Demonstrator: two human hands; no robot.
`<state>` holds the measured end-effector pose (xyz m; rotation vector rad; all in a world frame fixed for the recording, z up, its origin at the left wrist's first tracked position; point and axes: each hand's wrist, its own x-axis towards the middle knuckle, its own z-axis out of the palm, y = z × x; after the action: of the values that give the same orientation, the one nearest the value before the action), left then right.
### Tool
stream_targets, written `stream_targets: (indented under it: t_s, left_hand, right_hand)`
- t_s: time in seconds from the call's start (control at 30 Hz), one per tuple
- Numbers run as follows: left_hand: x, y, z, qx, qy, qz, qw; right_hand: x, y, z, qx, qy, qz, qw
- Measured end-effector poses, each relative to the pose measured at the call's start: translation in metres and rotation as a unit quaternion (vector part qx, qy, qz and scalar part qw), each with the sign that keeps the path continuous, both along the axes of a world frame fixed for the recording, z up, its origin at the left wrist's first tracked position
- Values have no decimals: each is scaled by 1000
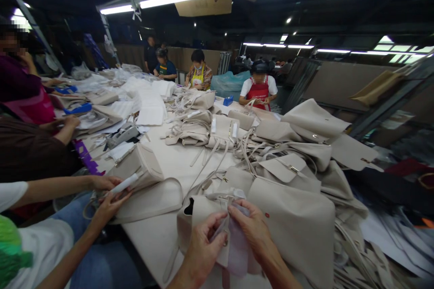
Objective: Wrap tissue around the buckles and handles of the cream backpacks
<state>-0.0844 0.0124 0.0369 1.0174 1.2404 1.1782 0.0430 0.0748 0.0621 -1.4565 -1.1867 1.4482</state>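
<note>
A beige handbag (pixel 200 202) stands on the table right in front of me, with an upper opening showing dark on its left side. My left hand (pixel 208 239) is closed in a pinch at the bag's front, near a small metal fitting, with pale translucent wrapping (pixel 239 253) between the fingers. Close beside it, my right hand (pixel 254 223) pinches the same wrapping at its upper end. The wrapping hangs down between both hands over the bag's front. Thin beige straps rise behind the bag. My fingers partly hide what lies under them.
Beige bags (pixel 290 169) are heaped behind and to the right. At left, a co-worker's hands (pixel 113 196) hold a beige bag (pixel 144 165) with a white-wrapped handle. White sheets (pixel 149 104) and blue trays (pixel 77 108) lie farther back. Other people work around the table.
</note>
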Motion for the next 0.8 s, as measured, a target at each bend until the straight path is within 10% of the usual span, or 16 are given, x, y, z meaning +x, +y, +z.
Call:
stream_targets:
  t_s: [0.4, 0.6, 0.8]
  left_hand:
    - [2, 1, 11, 86, 150, -4, 985]
    - [-7, -21, -7, 164, 351, 55, 920]
    - [-17, -50, -7, 206, 314, -158, 913]
  right_hand:
    - [4, 3, 12, 53, -83, 49, 994]
    - [3, 12, -3, 12, -41, 40, 998]
    - [0, 10, -1, -7, -21, 24, 999]
